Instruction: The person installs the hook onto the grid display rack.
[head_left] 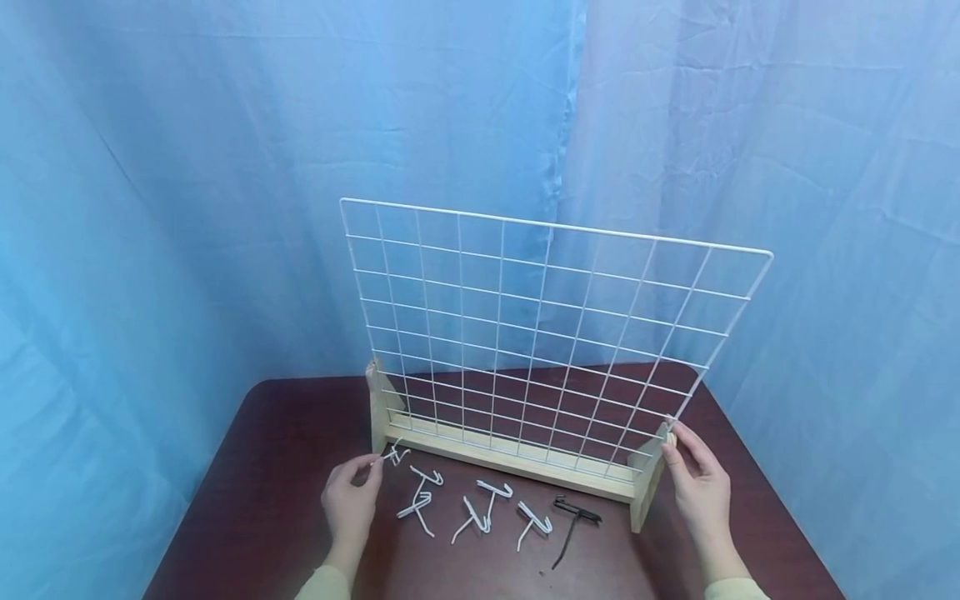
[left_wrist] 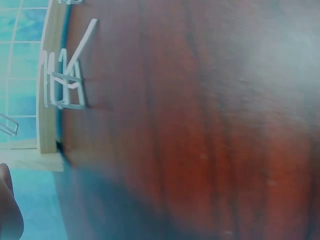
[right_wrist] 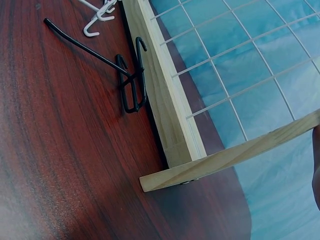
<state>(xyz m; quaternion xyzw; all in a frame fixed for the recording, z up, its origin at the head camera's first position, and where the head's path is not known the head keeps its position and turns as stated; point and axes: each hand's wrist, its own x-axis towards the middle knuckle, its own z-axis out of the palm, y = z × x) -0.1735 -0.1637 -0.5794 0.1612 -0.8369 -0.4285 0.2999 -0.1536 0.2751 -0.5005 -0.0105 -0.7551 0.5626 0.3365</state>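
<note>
A white wire grid panel [head_left: 551, 271] stands in a wooden base [head_left: 510, 458] with a wooden upright at each end. My left hand [head_left: 351, 500] pinches a white wire hook [head_left: 395, 455] near the base's left end; part of it shows at the left edge of the left wrist view. My right hand [head_left: 701, 492] grips the top of the right wooden upright [head_left: 647, 467], where the panel's side wire meets it. In front of the base lie several white hooks [head_left: 534, 523] and one black hook [right_wrist: 132, 82].
All of this is on a dark red-brown wooden table [head_left: 300, 425] with rounded back corners. Blue curtains [head_left: 225, 167] hang behind it and on both sides. A tiny dark speck [head_left: 542, 572] lies near the black hook's tip.
</note>
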